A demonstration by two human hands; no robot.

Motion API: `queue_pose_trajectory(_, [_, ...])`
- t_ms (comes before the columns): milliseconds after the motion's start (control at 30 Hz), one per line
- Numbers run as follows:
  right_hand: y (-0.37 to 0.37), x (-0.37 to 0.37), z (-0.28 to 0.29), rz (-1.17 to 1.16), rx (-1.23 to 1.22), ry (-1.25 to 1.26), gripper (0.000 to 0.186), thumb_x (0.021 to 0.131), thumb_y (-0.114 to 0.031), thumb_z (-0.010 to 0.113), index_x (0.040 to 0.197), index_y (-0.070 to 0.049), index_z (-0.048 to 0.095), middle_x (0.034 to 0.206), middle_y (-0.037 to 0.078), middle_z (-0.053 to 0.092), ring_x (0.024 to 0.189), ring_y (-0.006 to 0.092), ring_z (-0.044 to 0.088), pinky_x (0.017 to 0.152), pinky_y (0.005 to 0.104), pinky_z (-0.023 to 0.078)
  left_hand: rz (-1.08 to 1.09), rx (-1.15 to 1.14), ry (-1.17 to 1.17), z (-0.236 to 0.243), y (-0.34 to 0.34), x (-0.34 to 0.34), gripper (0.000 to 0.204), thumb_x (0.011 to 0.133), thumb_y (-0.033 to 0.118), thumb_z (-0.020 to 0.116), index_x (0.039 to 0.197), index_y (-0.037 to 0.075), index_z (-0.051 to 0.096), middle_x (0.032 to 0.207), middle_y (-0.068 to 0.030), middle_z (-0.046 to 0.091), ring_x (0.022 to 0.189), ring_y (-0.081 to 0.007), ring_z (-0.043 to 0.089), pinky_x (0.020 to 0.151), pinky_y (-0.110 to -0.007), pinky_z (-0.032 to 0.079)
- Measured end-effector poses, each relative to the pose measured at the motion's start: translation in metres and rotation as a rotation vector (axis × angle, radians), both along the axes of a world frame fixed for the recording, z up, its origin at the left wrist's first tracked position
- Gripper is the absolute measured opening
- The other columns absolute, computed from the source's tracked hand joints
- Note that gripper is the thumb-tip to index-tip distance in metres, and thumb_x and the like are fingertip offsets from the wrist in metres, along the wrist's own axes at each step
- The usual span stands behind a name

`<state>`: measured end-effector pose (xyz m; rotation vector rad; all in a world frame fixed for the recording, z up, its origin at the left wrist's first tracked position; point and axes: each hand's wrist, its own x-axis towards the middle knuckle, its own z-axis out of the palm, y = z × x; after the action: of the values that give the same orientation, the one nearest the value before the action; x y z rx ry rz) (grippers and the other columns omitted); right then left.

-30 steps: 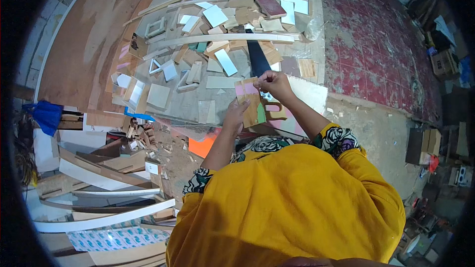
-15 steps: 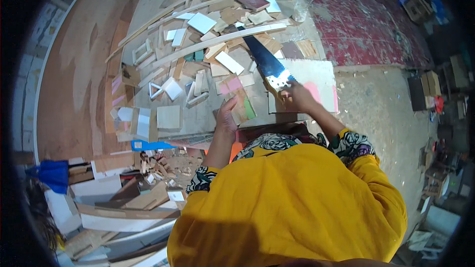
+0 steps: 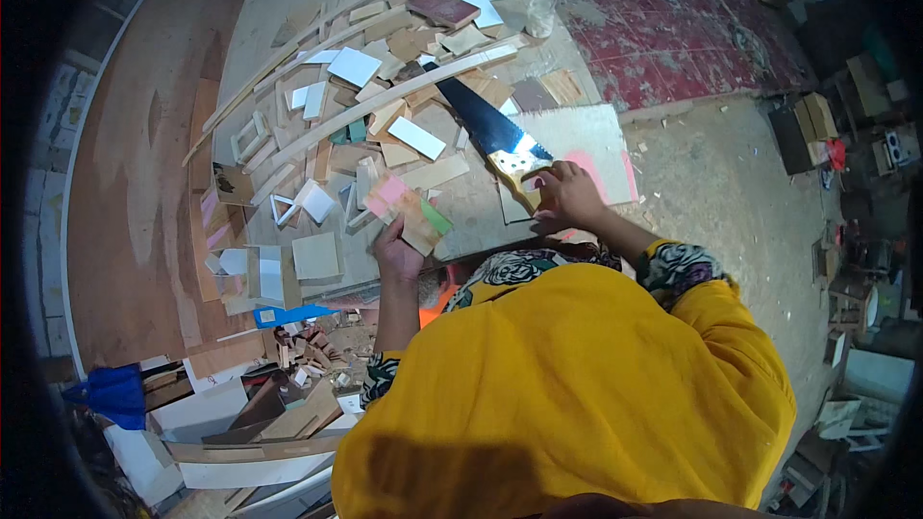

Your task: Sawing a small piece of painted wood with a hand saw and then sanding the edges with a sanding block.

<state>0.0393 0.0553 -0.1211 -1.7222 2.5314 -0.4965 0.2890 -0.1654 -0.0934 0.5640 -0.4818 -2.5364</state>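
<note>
My left hand [image 3: 398, 252] grips a short wood block [image 3: 411, 215] with pink and green painted patches, raised near the table's front edge. My right hand [image 3: 571, 196] has its fingers curled at the yellowish handle of a handsaw [image 3: 487, 127]. The saw's dark, toothed blade points away to the far left, across loose offcuts. Beneath the handle and right hand lies a white board [image 3: 588, 125] with pink patches. Part of the saw handle is hidden by my fingers.
Wood offcuts and long thin strips [image 3: 385, 88] cover the table [image 3: 461, 221]. A large brown wooden panel [image 3: 144, 173] stands on the left. Scrap wood [image 3: 260, 432] is heaped at the lower left. Cardboard boxes [image 3: 808, 125] stand on the floor at the right.
The view has shifted, so the table appears further left. My left hand has moved left with the painted block and tilted it. My right hand stays by the saw handle.
</note>
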Motion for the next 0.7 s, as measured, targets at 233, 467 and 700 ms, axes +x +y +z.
queue_pose_trajectory(233, [-0.028,0.003,-0.002,0.233,-0.041,0.121,0.041,0.060,-0.037,0.072,0.090,-0.010,0.064,0.099,0.008,0.053,0.100,0.0249,0.049,0.089,0.0424,0.038,0.075,0.073,0.106,0.002,0.012,0.003,0.058,0.088,0.016,0.048,0.141,0.004,0.027,0.143,-0.0140,0.034,0.129,-0.0397,0.033,0.107,-0.054,0.024])
queue_pose_trajectory(467, [-0.077,0.018,0.013,0.314,-0.011,-0.148,0.045,0.061,-0.038,0.075,0.088,-0.005,0.060,0.099,0.010,0.055,0.096,0.0289,0.053,0.084,0.0405,0.042,0.100,0.038,0.126,0.010,0.024,-0.010,0.056,0.088,0.015,0.049,0.139,0.004,0.029,0.140,-0.0151,0.038,0.128,-0.0396,0.035,0.106,-0.053,0.026])
queue_pose_trajectory(700, [-0.113,-0.012,0.022,0.483,-0.039,-0.212,0.058,0.067,-0.031,0.073,0.115,-0.006,0.053,0.112,0.017,0.057,0.109,0.0331,0.052,0.088,0.0421,0.044,0.154,0.118,0.162,0.004,0.026,-0.027,0.049,0.090,0.014,0.046,0.137,0.005,0.035,0.137,-0.0151,0.042,0.125,-0.0375,0.039,0.106,-0.053,0.027])
